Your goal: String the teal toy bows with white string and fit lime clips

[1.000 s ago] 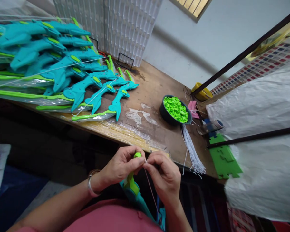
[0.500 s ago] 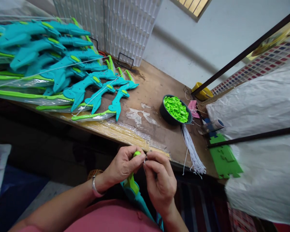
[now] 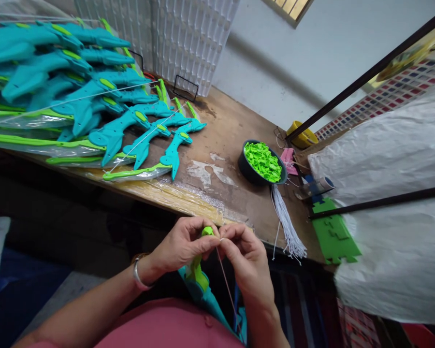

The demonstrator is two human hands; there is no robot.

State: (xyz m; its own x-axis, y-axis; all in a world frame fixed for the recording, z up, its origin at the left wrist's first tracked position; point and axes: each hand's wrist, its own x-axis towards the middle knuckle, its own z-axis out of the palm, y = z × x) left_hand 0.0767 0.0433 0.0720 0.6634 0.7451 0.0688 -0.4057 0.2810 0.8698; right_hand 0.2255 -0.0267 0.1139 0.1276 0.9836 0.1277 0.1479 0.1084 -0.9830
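A teal and green toy bow (image 3: pixel 199 278) stands upright in my lap, its green tip just below the table edge. My left hand (image 3: pixel 181 244) is closed round that green tip. My right hand (image 3: pixel 244 258) pinches a thin white string (image 3: pixel 225 285) right at the tip; the string runs down along the bow toward my lap. The two hands touch each other at the fingertips.
A wooden table (image 3: pixel 232 145) carries a pile of finished teal bows (image 3: pixel 76 96) at the left, a dark bowl of small green parts (image 3: pixel 263 163), a bundle of white strings (image 3: pixel 286 224) hanging over the edge, and green flat pieces (image 3: pixel 333 234). White plastic sheeting (image 3: pixel 395 193) lies at the right.
My right hand shifted slightly at the bow tip, and the string now shows taut below it. The view drifted a little down and left. The left hand keeps its hold.
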